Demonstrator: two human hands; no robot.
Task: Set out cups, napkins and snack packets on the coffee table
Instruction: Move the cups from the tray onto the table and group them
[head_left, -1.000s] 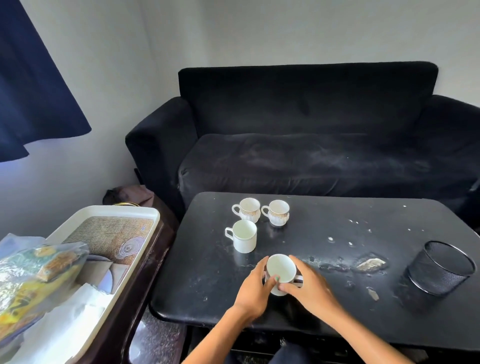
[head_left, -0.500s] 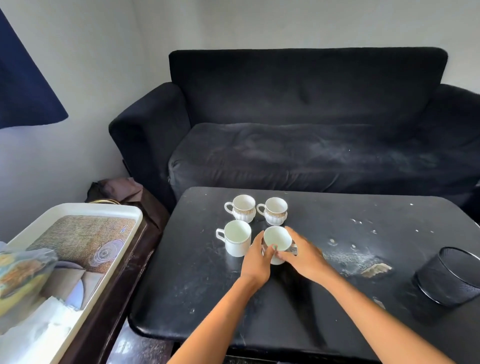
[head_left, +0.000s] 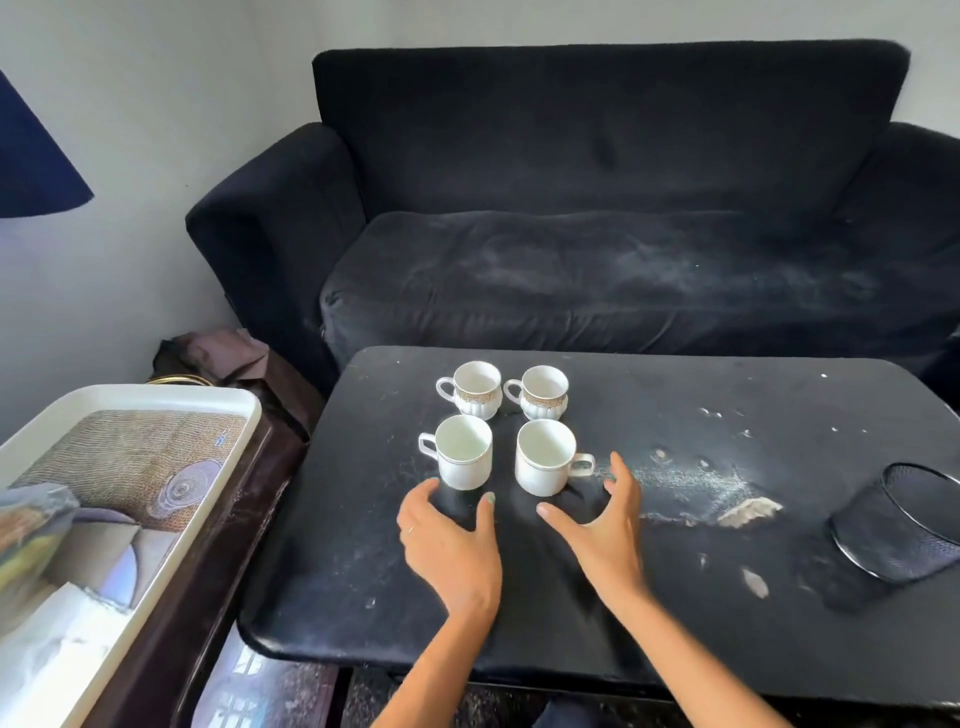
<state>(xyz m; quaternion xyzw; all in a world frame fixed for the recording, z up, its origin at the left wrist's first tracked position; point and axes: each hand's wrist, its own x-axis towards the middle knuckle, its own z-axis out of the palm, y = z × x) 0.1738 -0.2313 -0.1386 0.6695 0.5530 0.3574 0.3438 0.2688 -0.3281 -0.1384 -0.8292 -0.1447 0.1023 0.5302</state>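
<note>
Fingers of both hands are spread and curved, gripping nothing: the left hand (head_left: 451, 545) hovers just below the near-left cup (head_left: 463, 451), the right hand (head_left: 602, 525) just below and to the right of the near-right cup (head_left: 545, 456). Neither touches a cup.

Four white ceramic cups stand upright in a two-by-two cluster on the coffee table (head_left: 779, 649), toward its 11 o'clock area. Both near cups are plain cylinders with a thin rim line; one handle points to 9 o'clock, the other to 3 o'clock. At 12 o'clock from them, the far-left cup (head_left: 475, 389) and far-right cup (head_left: 543, 392) are rounder and ribbed, with a gold patterned band, handles to 9 o'clock.

Black and matte, the tabletop is scuffed, its surface peeling in pale flakes at 3 o'clock from the cups. A black wire-mesh basket (head_left: 901, 525) sits near the right edge, partly cut off.

Well apart at 9 o'clock, a white rectangular tray (head_left: 156, 400) holds what may be napkins and a packet, blurred and cropped. A dark fabric sofa (head_left: 597, 260) lies beyond.
</note>
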